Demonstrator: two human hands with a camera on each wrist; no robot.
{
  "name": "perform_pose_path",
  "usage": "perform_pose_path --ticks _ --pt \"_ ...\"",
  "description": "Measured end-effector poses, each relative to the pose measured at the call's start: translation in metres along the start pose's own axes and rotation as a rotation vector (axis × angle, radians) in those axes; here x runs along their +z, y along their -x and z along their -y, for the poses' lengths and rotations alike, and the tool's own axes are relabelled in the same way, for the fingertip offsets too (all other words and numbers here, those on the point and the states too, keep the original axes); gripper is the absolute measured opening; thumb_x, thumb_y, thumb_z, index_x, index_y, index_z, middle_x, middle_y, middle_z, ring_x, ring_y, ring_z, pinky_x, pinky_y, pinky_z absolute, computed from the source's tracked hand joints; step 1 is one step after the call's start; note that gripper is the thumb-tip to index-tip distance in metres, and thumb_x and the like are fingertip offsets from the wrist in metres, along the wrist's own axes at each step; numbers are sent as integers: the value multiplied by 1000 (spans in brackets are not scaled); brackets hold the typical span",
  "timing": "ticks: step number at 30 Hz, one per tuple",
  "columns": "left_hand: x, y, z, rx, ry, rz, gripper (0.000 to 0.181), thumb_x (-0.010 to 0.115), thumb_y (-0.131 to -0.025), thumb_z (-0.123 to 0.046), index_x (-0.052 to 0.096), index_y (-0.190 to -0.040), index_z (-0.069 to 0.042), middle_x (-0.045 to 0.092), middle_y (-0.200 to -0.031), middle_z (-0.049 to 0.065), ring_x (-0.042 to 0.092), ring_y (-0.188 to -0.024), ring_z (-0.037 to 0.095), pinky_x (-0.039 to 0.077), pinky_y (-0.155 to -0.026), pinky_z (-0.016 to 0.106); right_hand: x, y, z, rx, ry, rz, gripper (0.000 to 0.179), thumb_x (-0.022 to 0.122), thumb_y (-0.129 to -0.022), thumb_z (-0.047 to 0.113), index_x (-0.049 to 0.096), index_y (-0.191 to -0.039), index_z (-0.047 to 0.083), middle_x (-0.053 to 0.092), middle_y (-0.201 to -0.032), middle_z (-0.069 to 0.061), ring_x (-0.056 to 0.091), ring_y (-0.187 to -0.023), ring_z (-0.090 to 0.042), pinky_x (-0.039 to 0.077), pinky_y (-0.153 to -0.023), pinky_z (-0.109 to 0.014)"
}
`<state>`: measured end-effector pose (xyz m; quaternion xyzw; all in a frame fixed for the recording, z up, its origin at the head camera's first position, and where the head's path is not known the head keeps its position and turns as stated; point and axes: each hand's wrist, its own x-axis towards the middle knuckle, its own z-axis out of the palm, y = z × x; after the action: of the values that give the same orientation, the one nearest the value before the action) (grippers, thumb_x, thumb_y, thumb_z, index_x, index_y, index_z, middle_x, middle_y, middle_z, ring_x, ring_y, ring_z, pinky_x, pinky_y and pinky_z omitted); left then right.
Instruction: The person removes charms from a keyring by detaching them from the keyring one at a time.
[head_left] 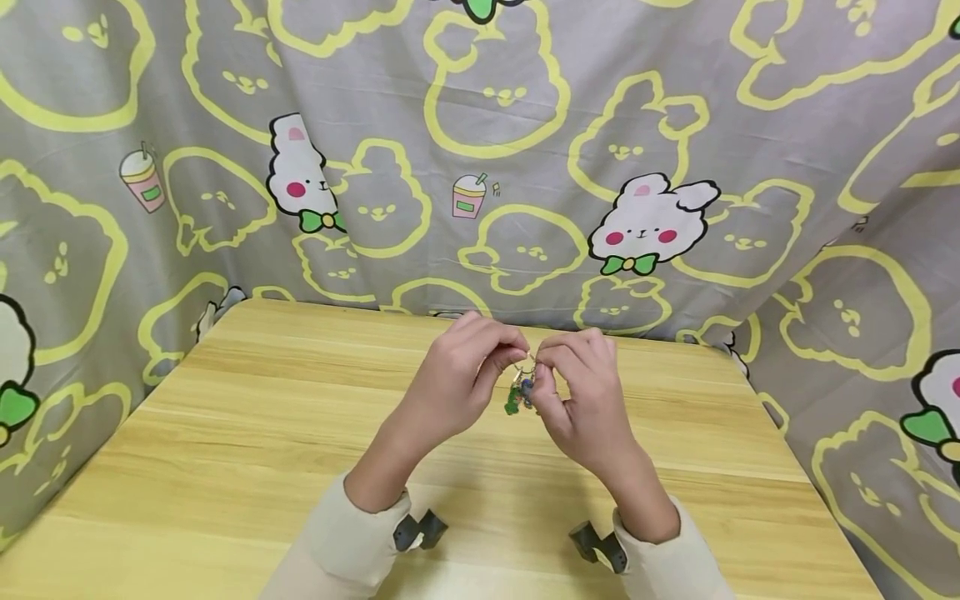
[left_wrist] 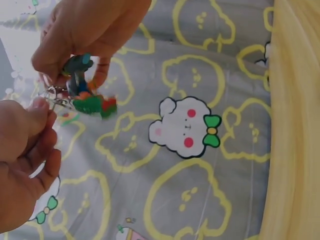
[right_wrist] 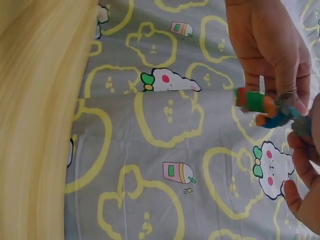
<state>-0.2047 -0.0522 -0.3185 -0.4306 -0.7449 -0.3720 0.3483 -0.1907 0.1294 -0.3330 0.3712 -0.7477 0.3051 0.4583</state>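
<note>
A metal key ring (head_left: 527, 369) is held above the table between the fingertips of both hands. My left hand (head_left: 457, 379) pinches its left side with thumb and forefinger. From the right, my right hand (head_left: 588, 396) pinches the opposite side. Small charms hang below the ring. One is a green figure (left_wrist: 89, 105) with a red end; beside it is a blue and grey figure (left_wrist: 77, 80) with orange parts. In the right wrist view the green figure (right_wrist: 254, 101) hangs between the two hands. Fingers partly hide the ring and the blue figure.
The wooden table (head_left: 262, 433) spreads under both forearms. Behind it and along its sides hangs a grey curtain (head_left: 525, 183) printed with yellow outlines and white rabbits. Black wrist devices (head_left: 420, 531) sit at both beige cuffs.
</note>
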Motion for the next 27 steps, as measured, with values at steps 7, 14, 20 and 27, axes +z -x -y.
perform_pose_path --ticks 7,14,20,27 --pt "7 -2 0 53 77 -80 7 73 -91 0 69 -95 -5 67 -85 2 53 -74 14 42 -70 27 -2 -1 5 36 -166 -35 19 50 -95 8 65 -84 3 67 -90 -10 49 -80 -26 35 -79 -37" --pt "9 -4 0 121 106 -117 6 68 -94 1 66 -93 -5 65 -84 3 52 -73 16 41 -70 29 -4 -3 10 49 -225 -39 18 51 -95 6 65 -85 3 67 -91 -10 51 -81 -25 36 -80 -37" --pt "10 -3 1 124 136 -141 6 68 -97 -8 68 -95 -3 69 -85 3 56 -74 15 45 -68 29 -5 -3 11 118 -295 -46 26 51 -104 15 65 -86 2 65 -90 -9 52 -81 -21 36 -78 -34" --pt "9 -2 -5 -15 303 -124 17 70 -99 -22 73 -95 -6 73 -85 0 59 -77 9 47 -69 28 -6 -3 12 186 -277 -97 17 53 -97 2 64 -83 3 64 -88 -8 52 -81 -20 36 -78 -33"
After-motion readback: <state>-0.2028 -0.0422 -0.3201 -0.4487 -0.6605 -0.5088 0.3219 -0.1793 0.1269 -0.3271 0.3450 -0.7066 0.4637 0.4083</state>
